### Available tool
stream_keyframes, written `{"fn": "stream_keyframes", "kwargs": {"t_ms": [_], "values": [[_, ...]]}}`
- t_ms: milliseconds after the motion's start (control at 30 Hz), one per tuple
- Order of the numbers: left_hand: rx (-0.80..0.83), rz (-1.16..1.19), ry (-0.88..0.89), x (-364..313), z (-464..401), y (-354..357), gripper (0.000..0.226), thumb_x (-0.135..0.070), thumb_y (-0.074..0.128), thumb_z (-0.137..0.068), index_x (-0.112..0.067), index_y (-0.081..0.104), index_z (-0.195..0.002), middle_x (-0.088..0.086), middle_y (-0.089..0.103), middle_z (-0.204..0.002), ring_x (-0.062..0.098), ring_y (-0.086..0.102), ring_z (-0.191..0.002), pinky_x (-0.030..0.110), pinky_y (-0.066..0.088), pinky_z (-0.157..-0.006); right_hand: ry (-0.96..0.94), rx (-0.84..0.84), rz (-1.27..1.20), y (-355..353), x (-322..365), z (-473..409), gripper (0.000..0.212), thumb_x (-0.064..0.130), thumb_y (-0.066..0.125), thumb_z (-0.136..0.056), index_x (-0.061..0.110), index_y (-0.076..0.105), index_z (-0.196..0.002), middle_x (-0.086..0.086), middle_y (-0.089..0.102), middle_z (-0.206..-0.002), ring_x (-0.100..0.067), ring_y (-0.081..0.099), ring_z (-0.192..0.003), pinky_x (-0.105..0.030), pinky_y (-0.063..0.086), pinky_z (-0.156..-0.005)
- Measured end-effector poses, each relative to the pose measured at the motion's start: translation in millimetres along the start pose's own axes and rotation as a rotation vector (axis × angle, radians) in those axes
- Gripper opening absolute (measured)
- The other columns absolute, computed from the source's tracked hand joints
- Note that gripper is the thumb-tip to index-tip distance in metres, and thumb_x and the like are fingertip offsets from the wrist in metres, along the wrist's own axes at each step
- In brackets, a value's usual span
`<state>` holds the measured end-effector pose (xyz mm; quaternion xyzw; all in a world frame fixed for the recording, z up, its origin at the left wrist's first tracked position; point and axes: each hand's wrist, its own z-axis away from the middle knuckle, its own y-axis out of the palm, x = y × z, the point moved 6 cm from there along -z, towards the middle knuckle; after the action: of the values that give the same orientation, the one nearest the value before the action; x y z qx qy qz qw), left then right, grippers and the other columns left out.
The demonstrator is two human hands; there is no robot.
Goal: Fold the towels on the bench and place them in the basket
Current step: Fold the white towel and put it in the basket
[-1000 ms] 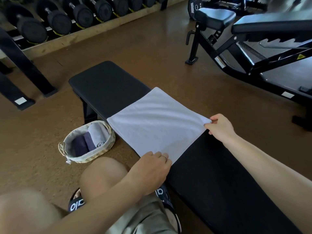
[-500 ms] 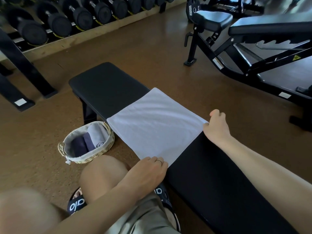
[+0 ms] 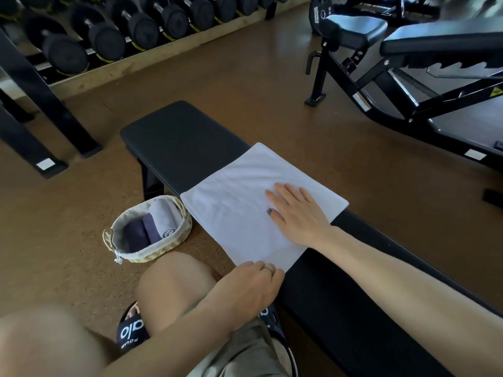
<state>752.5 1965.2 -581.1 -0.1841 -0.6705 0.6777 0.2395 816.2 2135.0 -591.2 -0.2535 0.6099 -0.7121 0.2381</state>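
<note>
A white towel (image 3: 253,205) lies spread across the black desk (image 3: 185,142), its near edge overhanging the side closest to the person. The right hand (image 3: 296,213) rests flat on the towel, fingers straight and slightly apart, pressing the cloth down. The left hand (image 3: 253,284) sits at the towel's near corner with fingers curled over it; whether it actually pinches the cloth cannot be told, since the fingertips are out of sight.

This looks like the smoothing step before a fold. The next move would call for lifting one edge of the towel and bringing it over evenly, then rolling or folding it small enough for the basket (image 3: 148,228), which stands on the floor just left of the towel and already holds rolled towels. How much room remains in it is hard to judge.
</note>
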Motion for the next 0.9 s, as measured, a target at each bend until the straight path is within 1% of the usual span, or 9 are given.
{"fn": "stream_keyframes", "kwargs": {"t_ms": [167,267,367,467,533,600,667,767,900], "values": [[-0.011,0.040,0.003,0,0,-6,0.023,-0.012,0.071,-0.078,-0.017,0.049,-0.085,-0.001,0.050,-0.070,0.017,0.045,-0.055,0.030,0.041,-0.049,0.004,0.025,-0.025,-1,-12,-43,0.061,0.048,0.013,-0.108,0.025,0.005,-0.164,-0.006,0.000,-0.171,-0.029,0.001,-0.156,-0.046,0.008,-0.125],[0.019,0.079,0.018,1,1,-8,0.019,-0.010,0.065,-0.081,-0.016,0.048,-0.086,-0.002,0.050,-0.070,0.016,0.044,-0.055,0.028,0.037,-0.049,0.017,0.011,-0.007,-8,-10,-69,0.069,0.054,0.003,-0.101,0.023,0.008,-0.163,-0.007,0.007,-0.168,-0.031,0.009,-0.154,-0.046,0.016,-0.123],[0.076,0.183,0.006,10,1,-11,0.010,-0.022,0.051,-0.093,-0.015,0.047,-0.097,0.002,0.055,-0.082,0.022,0.053,-0.066,0.035,0.046,-0.057,-0.007,-0.045,-0.022,-15,1,-87,0.077,0.055,-0.004,-0.093,0.023,0.022,-0.159,-0.008,0.021,-0.164,-0.032,0.023,-0.148,-0.045,0.024,-0.119],[0.079,0.343,-0.211,55,-2,-24,0.042,-0.046,0.029,-0.101,-0.016,0.050,-0.121,0.004,0.057,-0.107,0.027,0.060,-0.091,0.042,0.049,-0.076,-0.063,-0.104,-0.025,-16,13,-97,0.057,0.045,0.016,-0.104,0.022,0.037,-0.152,-0.008,0.037,-0.156,-0.032,0.036,-0.141,-0.044,0.030,-0.115],[0.005,0.278,-0.433,102,-7,-30,0.050,-0.048,0.026,-0.102,-0.019,0.042,-0.140,0.004,0.052,-0.129,0.026,0.058,-0.111,0.041,0.049,-0.093,-0.048,-0.168,-0.100,-19,12,-98,0.061,0.044,0.016,-0.102,0.017,0.049,-0.146,-0.008,0.050,-0.146,-0.032,0.047,-0.134,-0.042,0.034,-0.111],[0.027,0.199,-0.587,141,-15,-21,0.060,-0.049,0.029,-0.105,-0.021,0.021,-0.157,0.009,0.033,-0.158,0.028,0.038,-0.142,0.042,0.033,-0.116,-0.054,-0.176,-0.111,-18,9,-99,0.073,0.049,0.008,-0.098,0.016,0.045,-0.151,-0.010,0.048,-0.152,-0.032,0.045,-0.140,-0.042,0.032,-0.116],[0.116,0.215,-0.640,164,-26,-4,0.072,-0.057,0.028,-0.104,-0.025,0.002,-0.163,0.009,0.004,-0.170,0.028,0.005,-0.156,0.045,0.008,-0.127,-0.068,-0.107,-0.070,-8,6,-104,0.081,0.055,-0.002,-0.094,0.021,0.030,-0.159,-0.009,0.028,-0.166,-0.031,0.028,-0.152,-0.042,0.020,-0.123],[0.232,0.271,-0.633,172,-37,25,0.086,-0.073,0.026,-0.096,-0.032,-0.014,-0.160,0.007,-0.023,-0.168,0.026,-0.023,-0.154,0.051,-0.008,-0.124,-0.002,-0.096,-0.100,-6,3,-123,0.072,0.054,0.006,-0.099,0.023,0.027,-0.160,-0.008,0.021,-0.168,-0.030,0.020,-0.153,-0.043,0.017,-0.123],[0.229,0.268,-0.627,170,-37,39,0.093,-0.082,0.019,-0.088,-0.035,-0.021,-0.157,0.006,-0.033,-0.164,0.025,-0.033,-0.150,0.054,-0.013,-0.122,0.081,-0.116,-0.119,-8,-4,-158,0.059,0.047,0.019,-0.106,0.023,0.026,-0.158,-0.007,0.026,-0.163,-0.031,0.034,-0.142,-0.043,0.031,-0.114]]}}
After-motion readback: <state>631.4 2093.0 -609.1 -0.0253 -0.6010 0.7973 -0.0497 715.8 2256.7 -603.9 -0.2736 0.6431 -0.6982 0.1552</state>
